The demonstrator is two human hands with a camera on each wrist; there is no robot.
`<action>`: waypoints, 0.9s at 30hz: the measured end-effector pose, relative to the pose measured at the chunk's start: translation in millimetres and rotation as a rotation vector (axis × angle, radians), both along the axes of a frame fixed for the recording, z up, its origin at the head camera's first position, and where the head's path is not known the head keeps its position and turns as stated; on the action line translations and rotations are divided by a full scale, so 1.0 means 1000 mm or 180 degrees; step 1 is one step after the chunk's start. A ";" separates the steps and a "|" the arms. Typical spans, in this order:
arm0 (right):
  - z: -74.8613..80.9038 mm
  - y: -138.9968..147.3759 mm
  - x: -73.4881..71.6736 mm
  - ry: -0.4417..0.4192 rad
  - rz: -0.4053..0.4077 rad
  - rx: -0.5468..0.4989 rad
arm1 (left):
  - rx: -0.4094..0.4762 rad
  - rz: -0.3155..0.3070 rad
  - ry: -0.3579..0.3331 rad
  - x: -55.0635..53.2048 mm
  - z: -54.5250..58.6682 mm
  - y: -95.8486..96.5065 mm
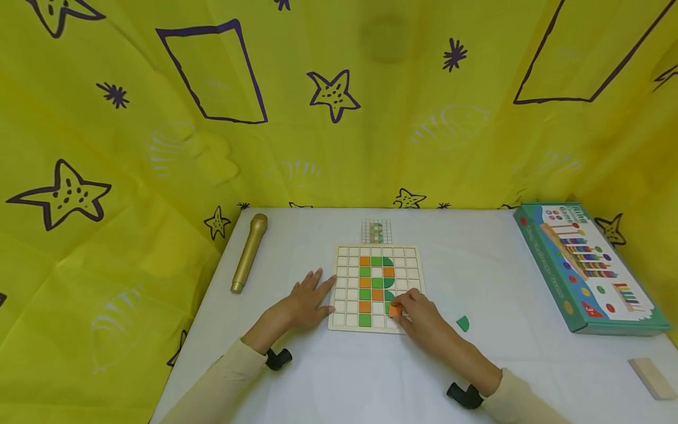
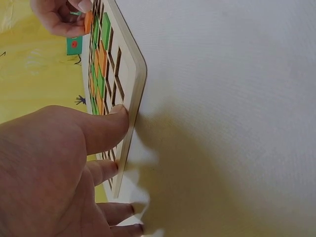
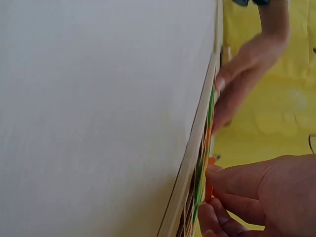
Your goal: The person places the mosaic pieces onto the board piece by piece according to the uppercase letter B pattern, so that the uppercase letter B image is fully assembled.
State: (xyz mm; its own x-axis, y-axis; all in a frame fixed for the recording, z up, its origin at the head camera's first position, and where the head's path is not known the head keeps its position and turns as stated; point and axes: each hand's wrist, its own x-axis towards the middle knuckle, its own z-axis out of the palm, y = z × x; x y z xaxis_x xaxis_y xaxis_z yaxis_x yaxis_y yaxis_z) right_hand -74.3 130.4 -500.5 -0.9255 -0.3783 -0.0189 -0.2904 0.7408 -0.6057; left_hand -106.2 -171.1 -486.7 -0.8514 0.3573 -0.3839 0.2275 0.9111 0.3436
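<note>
A wooden grid board (image 1: 344, 323) lies flat on the table, with orange, green and dark green tiles in several of its squares. My right hand (image 1: 424, 318) pinches an orange square tile (image 1: 394, 311) over the board's lower right part; in the right wrist view thumb and fingertips grip the orange tile (image 3: 209, 187) just above the board. At the board's left edge rests my left hand (image 1: 304, 303), fingers spread, its thumb (image 2: 111, 128) touching the rim. A small pattern card (image 1: 376, 231) lies behind the board. To the right of my right hand is a loose dark green quarter-round tile (image 1: 463, 323).
A gold microphone-shaped object (image 1: 249, 253) lies at the table's left. At the right are a green toy box (image 1: 590, 271) and a pale wooden block (image 1: 652, 378). Behind the white table hangs a yellow patterned cloth (image 1: 371, 159).
</note>
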 end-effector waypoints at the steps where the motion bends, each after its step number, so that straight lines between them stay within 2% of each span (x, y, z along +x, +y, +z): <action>1: -0.001 -0.005 0.002 0.0049 0.0031 0.0003 | -0.0011 -0.0001 -0.0007 0.000 0.000 0.000; 8: -0.007 -0.022 0.009 0.0555 0.0302 0.0079 | -0.0019 0.0011 0.0000 0.001 -0.002 0.000; 11: -0.007 -0.022 0.010 0.0675 0.0379 0.0075 | -0.0003 0.0001 0.0013 0.001 -0.002 0.000; 17: -0.005 -0.021 0.011 0.0710 0.0619 0.0093 | -0.0017 -0.0020 0.0031 0.001 -0.002 0.000; 23: -0.004 -0.017 0.013 0.0802 0.0683 0.0132 | -0.0039 -0.0023 0.0037 0.001 -0.003 0.000; 27: 0.005 -0.005 0.011 0.0557 0.0571 0.0203 | -0.0009 -0.0022 0.0033 0.000 -0.003 0.000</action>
